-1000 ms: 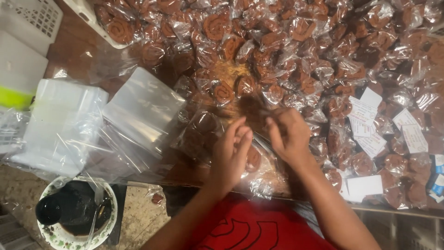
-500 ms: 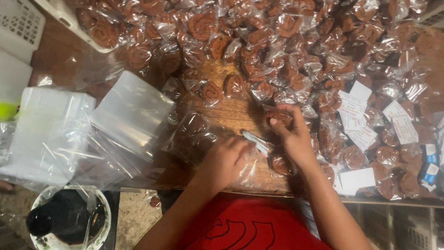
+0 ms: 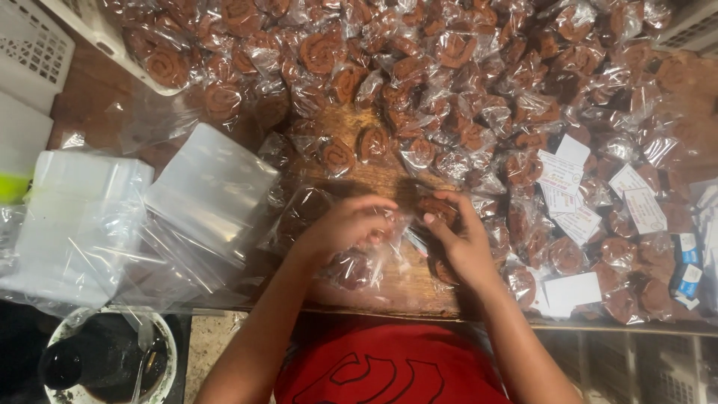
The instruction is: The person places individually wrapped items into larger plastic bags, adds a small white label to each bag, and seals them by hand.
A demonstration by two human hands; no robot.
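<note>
- Pinching a brown spiral roll (image 3: 437, 209) at its edge, the right hand (image 3: 464, 243) has its fingers closed on it, apparently so the roll can be steered into a wrapper.
- The left hand (image 3: 348, 224) is curled shut over a clear bag (image 3: 366, 254), seemingly bunching the film so its mouth faces the roll; the two hands sit close together, just apart.
- Both work low over a bare wooden patch of the tabletop (image 3: 389, 176), near the front edge, with room to turn the bag.
- Just left lies a stack of empty bags (image 3: 209, 191), within easy reach of the left hand; a second, bigger stack (image 3: 78, 224) lies beyond it.
- Wrapped rolls (image 3: 449, 67) are heaped across the far and right side, away from the hands.
- White paper labels (image 3: 568, 183) lie scattered among the rolls at right, near the right hand.
- A white basket (image 3: 34, 45) sits at the far left corner.
- Below the tabletop's left end stands a round bowl (image 3: 108, 359) of dark contents; what it holds I cannot tell.
- A red shirt (image 3: 381, 363) fills the near edge.
</note>
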